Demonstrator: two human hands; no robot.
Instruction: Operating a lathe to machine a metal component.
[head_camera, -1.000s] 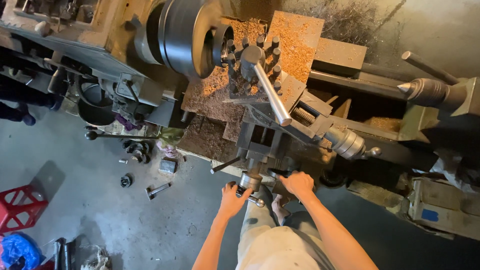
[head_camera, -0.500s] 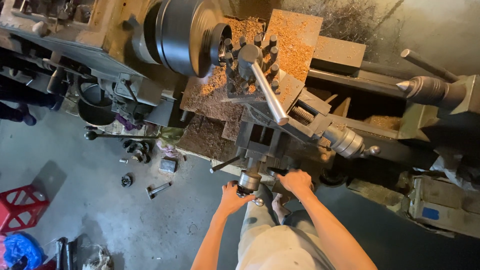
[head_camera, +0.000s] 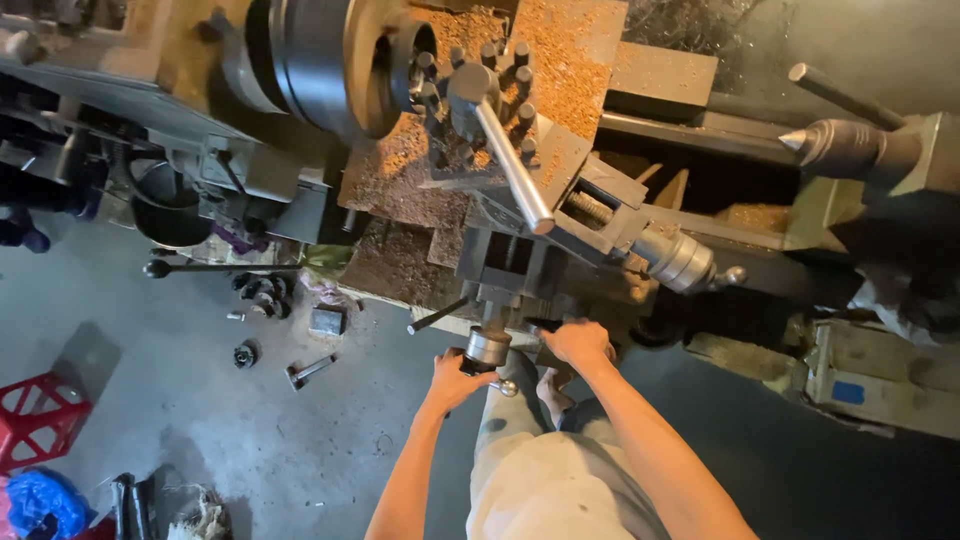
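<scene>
Seen from above, near the lower centre of the frame, the left hand (head_camera: 452, 378) is wrapped around a round silver metal handwheel (head_camera: 488, 348) on a shavings-covered grey lathe (head_camera: 560, 160). The right hand (head_camera: 576, 342) grips a part just right of it, hidden beneath the fingers.

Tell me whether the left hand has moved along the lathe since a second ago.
No. The left hand stays on the round handwheel at the carriage front, as before, below the tool post.
</scene>
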